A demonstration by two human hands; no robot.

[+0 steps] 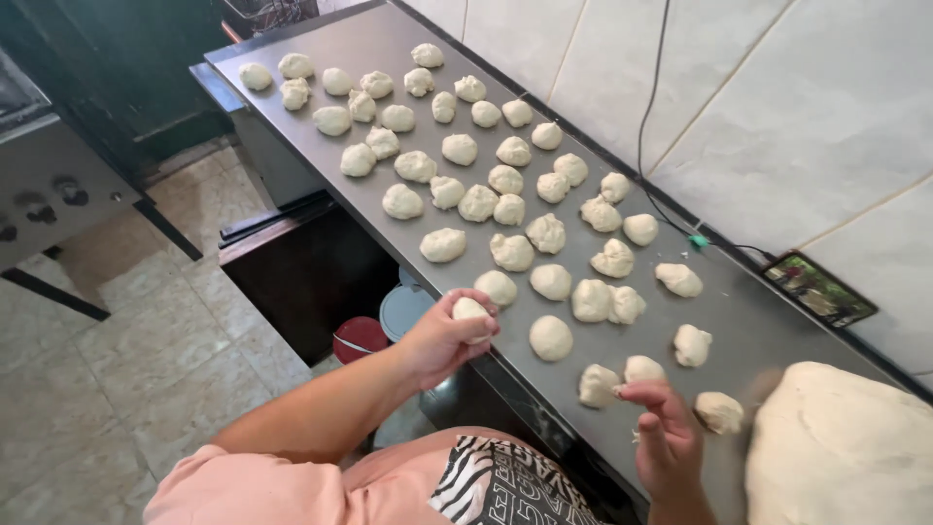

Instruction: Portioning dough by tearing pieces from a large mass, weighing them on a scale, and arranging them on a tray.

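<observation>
Fingers of the left hand [449, 335] curl round one dough ball [471, 310] at the near edge of the steel counter [389, 39]; the right hand [666, 437] is open and holds nothing.

Nearest on the right, a big dough mass [841, 447] lies on the counter just beside the right hand, whose fingertips are close to a rough piece [599, 385] and another [719, 412]. Beyond the hands, many dough balls sit in loose rows, running up the counter to its far end. A tablet [819, 289] leans on the tiled wall [777, 107], with a cable [653, 107] hanging above it. Below the counter edge stand a red bucket [358, 339] and a grey lid [403, 309].
</observation>
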